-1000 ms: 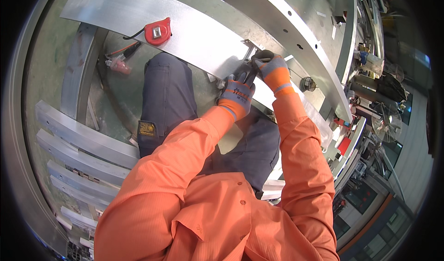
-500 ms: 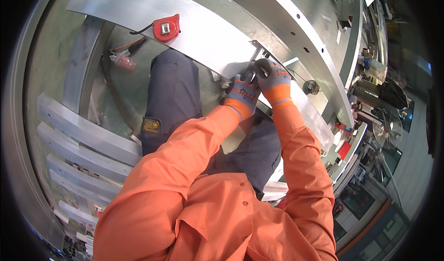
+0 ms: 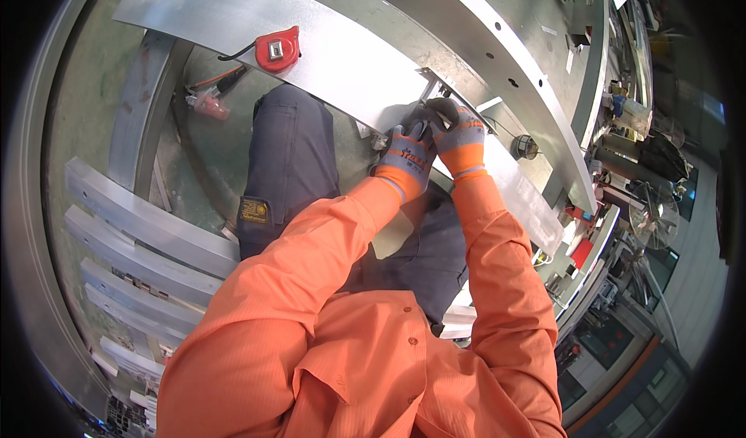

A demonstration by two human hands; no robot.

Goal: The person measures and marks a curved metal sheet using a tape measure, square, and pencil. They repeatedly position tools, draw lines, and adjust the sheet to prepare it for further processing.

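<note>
The brushed metal plank (image 3: 225,15) has a holed metal beam (image 3: 519,59) beyond its far edge, the gloved left hand (image 3: 408,158) and right hand (image 3: 463,137) close together over its right part, fingers curled, whether gripping anything cannot be determined, a red tape measure (image 3: 278,50) on its left part, and a slim metal fitting (image 3: 430,88) at its right part, just beside the fingers.

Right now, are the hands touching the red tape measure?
No, the tape measure lies untouched, left of the left hand and right hand.
</note>
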